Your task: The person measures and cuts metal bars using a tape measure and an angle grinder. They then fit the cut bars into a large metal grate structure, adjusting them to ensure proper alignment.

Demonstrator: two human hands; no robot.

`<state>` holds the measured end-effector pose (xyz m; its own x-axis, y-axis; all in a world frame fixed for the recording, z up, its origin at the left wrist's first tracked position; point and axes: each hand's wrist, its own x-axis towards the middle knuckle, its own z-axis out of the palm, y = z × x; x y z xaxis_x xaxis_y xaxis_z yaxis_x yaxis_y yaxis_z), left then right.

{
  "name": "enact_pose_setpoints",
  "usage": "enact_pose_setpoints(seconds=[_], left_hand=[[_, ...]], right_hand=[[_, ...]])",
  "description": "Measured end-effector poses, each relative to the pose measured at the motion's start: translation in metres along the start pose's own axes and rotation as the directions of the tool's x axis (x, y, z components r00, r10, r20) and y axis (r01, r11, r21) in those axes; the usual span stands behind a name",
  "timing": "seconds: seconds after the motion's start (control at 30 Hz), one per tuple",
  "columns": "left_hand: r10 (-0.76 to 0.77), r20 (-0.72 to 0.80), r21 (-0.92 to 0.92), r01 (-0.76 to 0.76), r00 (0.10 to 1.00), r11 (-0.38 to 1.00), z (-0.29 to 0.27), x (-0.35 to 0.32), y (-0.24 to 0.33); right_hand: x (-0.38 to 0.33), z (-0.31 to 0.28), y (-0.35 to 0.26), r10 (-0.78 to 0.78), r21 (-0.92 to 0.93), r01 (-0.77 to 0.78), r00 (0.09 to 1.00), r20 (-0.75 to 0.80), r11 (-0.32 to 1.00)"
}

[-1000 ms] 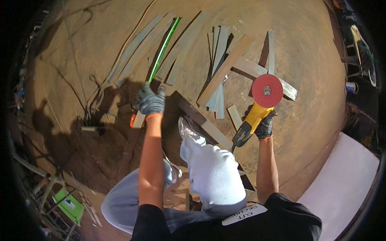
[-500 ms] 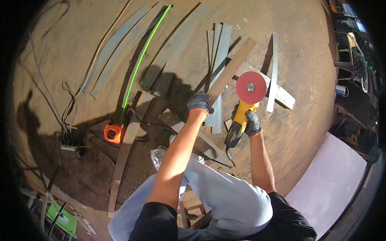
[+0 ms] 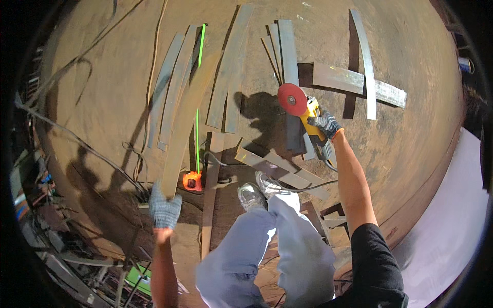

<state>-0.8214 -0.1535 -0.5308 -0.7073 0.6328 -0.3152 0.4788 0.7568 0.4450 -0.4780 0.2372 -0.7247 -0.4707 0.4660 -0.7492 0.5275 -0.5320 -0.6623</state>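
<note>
My left hand [image 3: 165,206], in a grey knit glove, grips the near end of a long flat metal strip [image 3: 186,131]. The strip slants up and away, passing over the extended green blade [image 3: 197,141] of an orange tape measure [image 3: 192,181]. On the right, my gloved right hand [image 3: 324,124] is closed around a yellow and black angle grinder [image 3: 314,114]. The grinder's red disc [image 3: 292,99] faces up, above a grey metal strip [image 3: 290,61]. Whether the disc spins, I cannot tell.
Several flat metal strips [image 3: 233,66] lie across the brown floor. At right, a narrow strip [image 3: 365,66] crosses a wider bar [image 3: 339,78]. Cables [image 3: 77,134] run along the left side. Short metal pieces [image 3: 277,170] lie by my shoes [image 3: 251,196]. A pale sheet [image 3: 447,226] is at lower right.
My left hand has swung the metal strip from the middle over to the left. My right hand still holds the grinder, now tilted further left. The view has shifted.
</note>
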Motion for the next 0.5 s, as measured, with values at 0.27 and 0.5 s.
enact_pose_setpoints(seconds=[0.27, 0.5], left_hand=[[-0.631, 0.189, -0.291, 0.657, 0.752, 0.695, -0.049, -0.167, -0.100], [-0.701, 0.310, -0.189, 0.764, 0.643, 0.617, -0.069, -0.213, -0.087]], right_hand=[[-0.018, -0.033, 0.028, 0.039, -0.042, -0.044, 0.992, -0.119, 0.998], [-0.044, -0.030, 0.034, 0.065, -0.239, -0.171, 0.916, -0.396, 0.956]])
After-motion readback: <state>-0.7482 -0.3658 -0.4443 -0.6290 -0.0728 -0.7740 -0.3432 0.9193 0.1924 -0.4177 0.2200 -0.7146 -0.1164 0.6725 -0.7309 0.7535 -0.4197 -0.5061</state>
